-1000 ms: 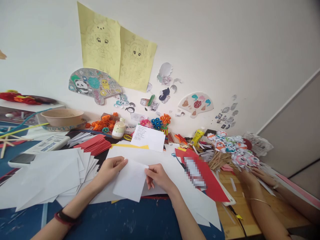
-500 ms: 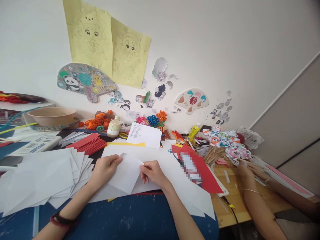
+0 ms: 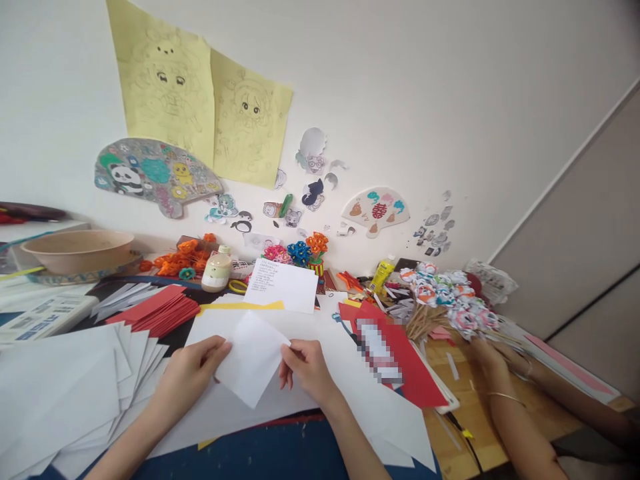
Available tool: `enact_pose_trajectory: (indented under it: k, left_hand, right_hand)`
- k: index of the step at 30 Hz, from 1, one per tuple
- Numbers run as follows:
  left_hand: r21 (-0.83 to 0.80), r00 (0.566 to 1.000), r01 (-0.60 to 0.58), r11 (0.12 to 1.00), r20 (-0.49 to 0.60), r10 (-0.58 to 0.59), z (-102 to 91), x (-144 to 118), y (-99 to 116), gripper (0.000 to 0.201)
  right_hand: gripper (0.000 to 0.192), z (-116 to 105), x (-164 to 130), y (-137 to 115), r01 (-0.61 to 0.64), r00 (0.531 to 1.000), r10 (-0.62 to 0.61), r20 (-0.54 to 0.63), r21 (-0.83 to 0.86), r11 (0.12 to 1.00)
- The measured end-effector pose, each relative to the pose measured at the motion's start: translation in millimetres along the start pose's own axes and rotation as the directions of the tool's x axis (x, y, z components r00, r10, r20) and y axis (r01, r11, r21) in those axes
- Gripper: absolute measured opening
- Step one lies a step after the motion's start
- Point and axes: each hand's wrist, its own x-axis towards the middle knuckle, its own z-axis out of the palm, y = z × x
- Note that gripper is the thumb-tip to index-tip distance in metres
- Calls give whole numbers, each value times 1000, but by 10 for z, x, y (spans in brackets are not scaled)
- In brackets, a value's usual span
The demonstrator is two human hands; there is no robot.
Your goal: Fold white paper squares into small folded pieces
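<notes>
**A:** ok what am I looking at here, biggest stuff first?

**B:** From my feed: white wall (image 3: 450, 100) takes up most of it, with two yellow drawings (image 3: 200, 113) taped up and a panda fan (image 3: 150, 175) below them, plus a smaller fan (image 3: 376, 211) further right. Under that, the table (image 3: 280, 453), blue where it's bare, wood on the right side. Big white sheets (image 3: 320, 393) are spread in the middle, and a fanned-out pile of white paper (image 3: 65, 387) sits on the left.

**A:** and the clutter at the back?

**B:** Red stack (image 3: 157, 310) behind the pile, a bowl (image 3: 77, 250) far left, a note (image 3: 283, 285) propped near the paper flowers (image 3: 300, 252), a small bottle (image 3: 216, 270), and a yellow glue tube (image 3: 383, 273). Right side has a bunch of flower sticks (image 3: 445, 297) and a red sheet (image 3: 400, 360).

**A:** hands?

**B:** I've got a small white square (image 3: 253, 357) held just above the big sheets, turned corner-down like a diamond. My left hand (image 3: 193, 373) pinches its left corner, thumb on top. My right hand (image 3: 307, 367) pinches the right corner, fingers curled under. Both are gripping the same square.

**A:** someone else there?

**B:** Yeah, another person's hand (image 3: 493, 363) with a thin bangle rests on the wood by the flower sticks. Can't tell if it's holding anything.
</notes>
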Motion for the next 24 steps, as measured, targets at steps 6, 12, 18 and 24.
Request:
enact_pose_trajectory:
  k: [6, 12, 18, 24]
  left_hand:
    - [-49, 996, 48, 998, -71, -51, -6, 34, -135, 41]
    - [-2, 995, 56, 998, -79, -56, -52, 58, -145, 37]
    - [77, 995, -86, 993, 62, 81, -104, 103, -55, 32]
    - [67, 922, -254, 965, 319, 220, 14, 100, 132, 35]
  right_hand:
    - [44, 29, -8, -26, -26, 998, 24, 60, 32, 999]
    - [43, -3, 15, -6, -34, 999, 33, 37, 16, 999]
    - [36, -76, 32, -42, -38, 991, 60, 118, -178, 983]
    - [40, -38, 103, -17, -111, 989, 123, 88, -130, 985]
